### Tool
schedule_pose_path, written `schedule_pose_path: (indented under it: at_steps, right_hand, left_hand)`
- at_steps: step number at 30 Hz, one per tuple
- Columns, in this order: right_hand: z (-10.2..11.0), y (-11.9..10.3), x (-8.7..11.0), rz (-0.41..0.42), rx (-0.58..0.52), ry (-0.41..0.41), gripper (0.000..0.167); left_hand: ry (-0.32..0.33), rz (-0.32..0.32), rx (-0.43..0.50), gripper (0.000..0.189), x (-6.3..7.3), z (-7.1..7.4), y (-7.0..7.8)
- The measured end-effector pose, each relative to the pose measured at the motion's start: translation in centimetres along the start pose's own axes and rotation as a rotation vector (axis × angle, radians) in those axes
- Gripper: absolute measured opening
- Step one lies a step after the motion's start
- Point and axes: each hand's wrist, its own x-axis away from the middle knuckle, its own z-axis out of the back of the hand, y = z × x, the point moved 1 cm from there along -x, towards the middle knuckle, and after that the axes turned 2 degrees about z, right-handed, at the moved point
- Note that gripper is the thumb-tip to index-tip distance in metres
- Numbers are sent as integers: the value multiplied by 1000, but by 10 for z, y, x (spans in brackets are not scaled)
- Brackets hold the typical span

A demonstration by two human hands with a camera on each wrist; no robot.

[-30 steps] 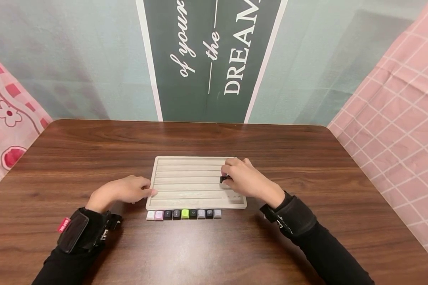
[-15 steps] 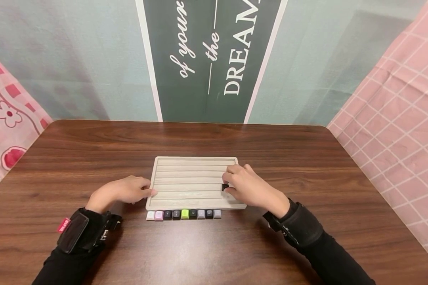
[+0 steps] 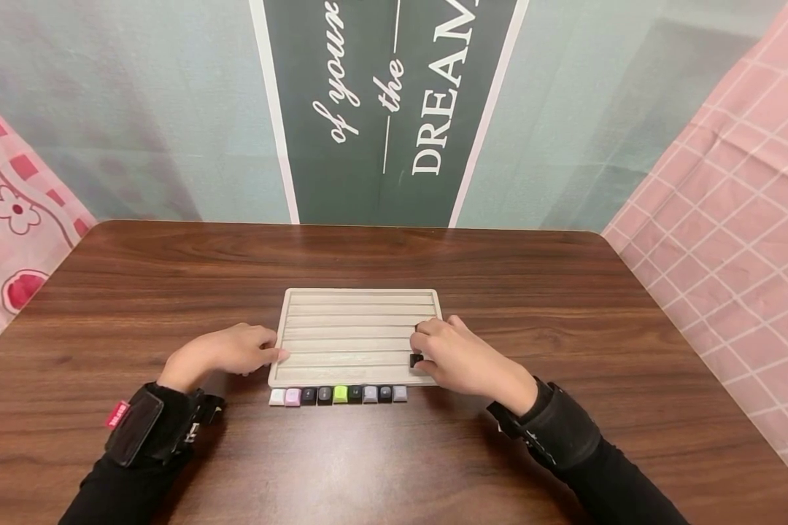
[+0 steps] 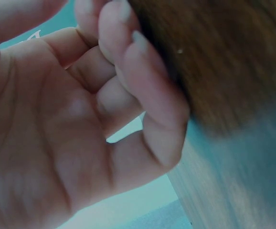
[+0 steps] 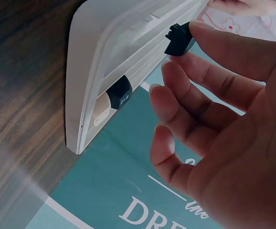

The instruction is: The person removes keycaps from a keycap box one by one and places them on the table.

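A cream tray with ridged rows (image 3: 341, 329) lies on the table. My left hand (image 3: 233, 348) is at its left edge, thumb laid straight over the rim. In the left wrist view the other fingers (image 4: 150, 86) are loosely bent, with nothing inside them. Over the tray's lower right part, my right hand (image 3: 460, 357) pinches a black keycap (image 3: 416, 360) between thumb and index finger. The right wrist view shows this black keycap (image 5: 180, 39) tilted, its hollow side partly showing. Another black keycap (image 5: 121, 92) and a beige keycap (image 5: 100, 110) sit inside the tray.
Along the tray's near edge runs a row of several keycaps, among them a white keycap (image 3: 277, 397), a pink keycap (image 3: 292, 397) and a lime keycap (image 3: 341, 394). The brown wooden table (image 3: 368, 467) meets hanging cloths (image 3: 138, 117) at the back and sides.
My right hand has moved toward the tray's near edge, carrying the black keycap across the rows. My left hand and the tray have stayed in place.
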Motion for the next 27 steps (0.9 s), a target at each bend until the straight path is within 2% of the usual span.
schedule_pose_path:
  at_steps: [13, 27]
  right_hand:
    - [-2, -7, 7, 71, 13, -33, 24]
    - [-3, -13, 9, 135, 20, -68, 27]
  left_hand:
    - [0, -23, -8, 25, 0, 0, -1]
    - [-17, -4, 25, 24, 1, 1, 1]
